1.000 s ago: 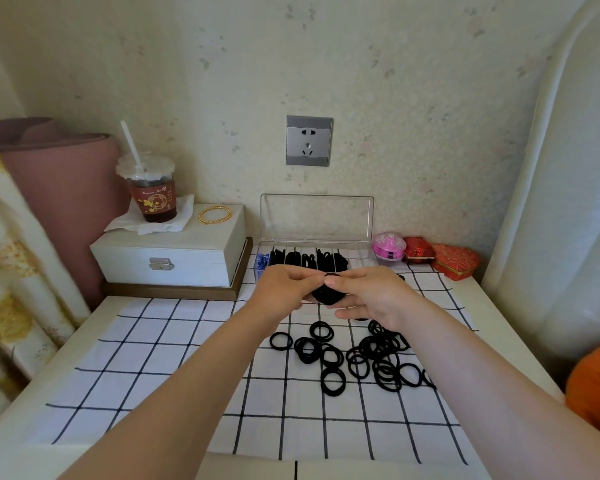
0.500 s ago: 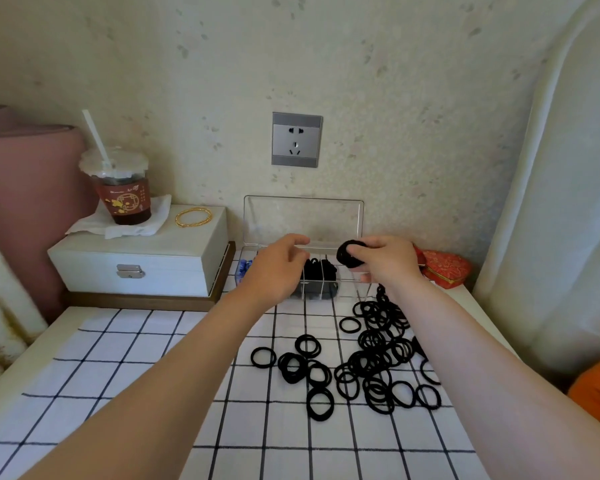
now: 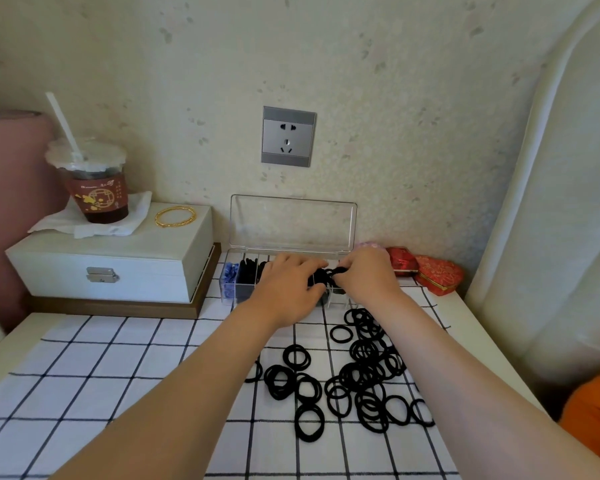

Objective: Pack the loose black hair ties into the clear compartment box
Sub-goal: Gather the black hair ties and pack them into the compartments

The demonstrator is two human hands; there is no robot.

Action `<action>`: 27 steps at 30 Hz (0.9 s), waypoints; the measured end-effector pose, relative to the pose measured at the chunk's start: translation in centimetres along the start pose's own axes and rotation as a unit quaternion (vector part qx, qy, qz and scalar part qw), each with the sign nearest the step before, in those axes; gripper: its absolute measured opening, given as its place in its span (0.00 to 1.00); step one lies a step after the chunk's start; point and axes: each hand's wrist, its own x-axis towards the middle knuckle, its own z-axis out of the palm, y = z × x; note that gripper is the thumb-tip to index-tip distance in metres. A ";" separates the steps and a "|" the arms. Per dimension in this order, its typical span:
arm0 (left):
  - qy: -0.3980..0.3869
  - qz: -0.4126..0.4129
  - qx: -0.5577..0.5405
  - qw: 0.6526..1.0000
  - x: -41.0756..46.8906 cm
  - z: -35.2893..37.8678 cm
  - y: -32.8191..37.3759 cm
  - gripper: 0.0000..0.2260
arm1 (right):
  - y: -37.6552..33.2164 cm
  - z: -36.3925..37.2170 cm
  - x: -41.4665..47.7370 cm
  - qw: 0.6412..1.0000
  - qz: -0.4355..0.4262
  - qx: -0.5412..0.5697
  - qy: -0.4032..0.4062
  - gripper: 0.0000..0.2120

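Note:
The clear compartment box (image 3: 293, 223) stands against the wall with its lid up; its left compartments hold blue items and black hair ties. Both my hands are over its right half. My right hand (image 3: 369, 275) pinches a bundle of black hair ties (image 3: 331, 273) down into a compartment. My left hand (image 3: 286, 289) rests on the box beside it, fingertips touching the same bundle. Many loose black hair ties (image 3: 361, 379) lie scattered on the checked cloth in front of the box, under my forearms.
A white jewellery box (image 3: 111, 268) at the left carries a lidded drink cup (image 3: 94, 181) with a straw on a napkin and gold bangles (image 3: 175, 216). Red embroidered boxes (image 3: 437, 275) sit right of the clear box. A white curtain hangs at the right.
Both hands have dropped from above the box down onto its right compartments, carrying the bundle of ties in. The camera has shifted slightly closer and to the right.

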 end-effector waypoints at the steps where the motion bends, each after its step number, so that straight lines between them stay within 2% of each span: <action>1: 0.002 0.004 0.001 1.000 0.0 0.1 0.1 0.22 | -0.3 0.0 0.0 1.000 0.012 -0.026 -0.003 0.06; 5: 0.016 0.024 -0.007 1.000 0.1 0.7 0.5 0.21 | -0.4 -0.1 0.1 0.996 0.024 -0.071 -0.052 0.08; 8: 0.005 0.032 0.032 0.999 0.1 1.0 0.9 0.21 | 0.5 -1.4 0.3 0.989 -0.022 -0.039 -0.139 0.11; 10: -0.009 0.029 0.045 0.999 0.2 1.1 1.0 0.21 | 1.1 -2.1 0.3 0.985 -0.038 0.002 -0.168 0.13; 12: -0.007 0.024 0.011 1.000 0.3 1.0 1.2 0.20 | 1.7 -2.2 0.3 0.989 -0.042 0.030 -0.140 0.17; 15: 0.041 -0.018 -0.141 0.989 0.6 0.4 1.2 0.20 | 2.0 -1.9 0.1 0.993 -0.062 0.060 -0.077 0.19; 17: 0.055 -0.035 -0.184 0.981 0.7 0.0 1.0 0.18 | 1.6 -2.0 -0.6 0.992 -0.094 0.042 -0.075 0.18; 21: 0.030 -0.001 -0.087 0.996 0.2 0.2 0.3 0.16 | 0.8 -1.6 -1.7 0.982 -0.161 -0.066 -0.076 0.15; 24: 0.037 0.023 -0.054 0.998 -0.2 0.4 0.3 0.17 | 1.6 -1.4 -1.4 0.973 -0.177 -0.144 -0.033 0.21; 27: 0.032 0.040 -0.005 0.999 -0.2 0.5 1.0 0.17 | 2.5 -1.3 -1.3 0.974 -0.181 -0.132 -0.027 0.17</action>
